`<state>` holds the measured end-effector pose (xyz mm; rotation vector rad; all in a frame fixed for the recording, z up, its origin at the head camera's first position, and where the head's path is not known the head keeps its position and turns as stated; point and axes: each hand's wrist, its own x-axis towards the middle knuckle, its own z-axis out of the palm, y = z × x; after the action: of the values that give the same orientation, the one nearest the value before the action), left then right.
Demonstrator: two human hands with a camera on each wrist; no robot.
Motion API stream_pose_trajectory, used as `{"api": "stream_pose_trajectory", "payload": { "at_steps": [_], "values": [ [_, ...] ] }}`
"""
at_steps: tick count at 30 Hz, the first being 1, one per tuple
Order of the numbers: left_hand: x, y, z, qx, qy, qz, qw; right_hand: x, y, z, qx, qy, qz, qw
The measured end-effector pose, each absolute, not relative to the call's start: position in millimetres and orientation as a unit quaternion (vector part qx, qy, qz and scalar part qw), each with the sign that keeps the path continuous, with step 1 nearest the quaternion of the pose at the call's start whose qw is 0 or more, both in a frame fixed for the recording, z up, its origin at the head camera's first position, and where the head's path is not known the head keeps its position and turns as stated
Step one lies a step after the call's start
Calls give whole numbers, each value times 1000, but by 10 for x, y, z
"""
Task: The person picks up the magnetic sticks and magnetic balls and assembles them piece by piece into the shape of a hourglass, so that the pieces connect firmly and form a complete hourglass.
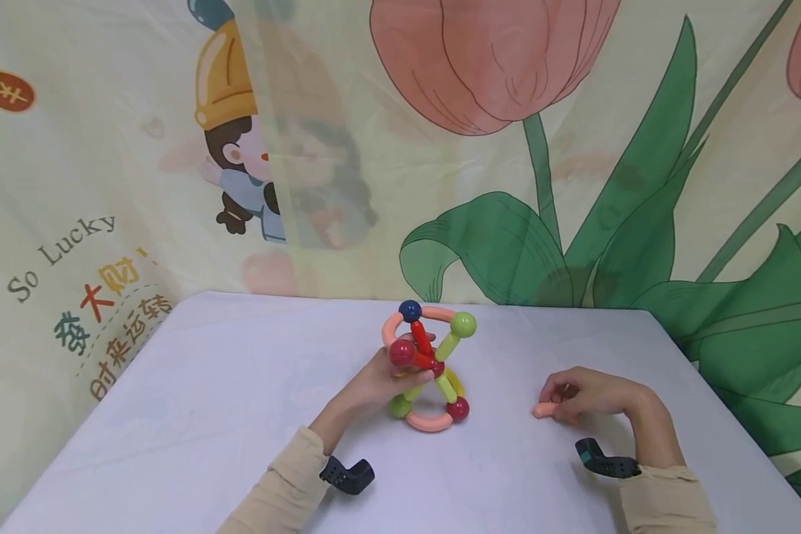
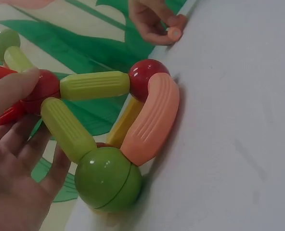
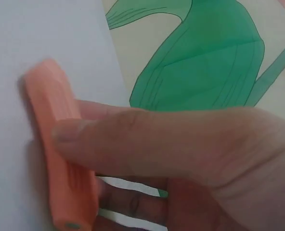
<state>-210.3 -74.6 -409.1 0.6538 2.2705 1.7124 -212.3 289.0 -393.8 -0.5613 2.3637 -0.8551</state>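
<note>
My left hand (image 1: 377, 382) grips a magnetic ball-and-rod toy structure (image 1: 437, 366) around its middle red ball, thumb over the joint in the left wrist view. The lower part has a green ball (image 2: 106, 178), a red ball (image 2: 145, 77), light green rods and a curved pink rod (image 2: 154, 120) close over the table. On top are a dark blue ball (image 1: 410, 311), a light green ball (image 1: 463, 324), red rods and curved pink rods. To the right, my right hand (image 1: 597, 393) pinches a loose curved pink rod (image 3: 46, 101) between thumb and fingers, low over the table.
A white-covered table (image 1: 193, 386) lies under both hands. Behind it hangs a curtain (image 1: 334, 267) printed with tulips and a cartoon figure. Each wrist wears a black band device (image 1: 347, 475), below beige sleeves.
</note>
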Motion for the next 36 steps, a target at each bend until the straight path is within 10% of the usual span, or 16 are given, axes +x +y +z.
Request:
{"api": "stream_pose_trajectory", "payload": {
  "at_steps": [36],
  "values": [
    [-1964, -547, -4098, 166, 800, 575, 32, -2088, 2189, -3636, -196, 840, -503, 55]
  ]
}}
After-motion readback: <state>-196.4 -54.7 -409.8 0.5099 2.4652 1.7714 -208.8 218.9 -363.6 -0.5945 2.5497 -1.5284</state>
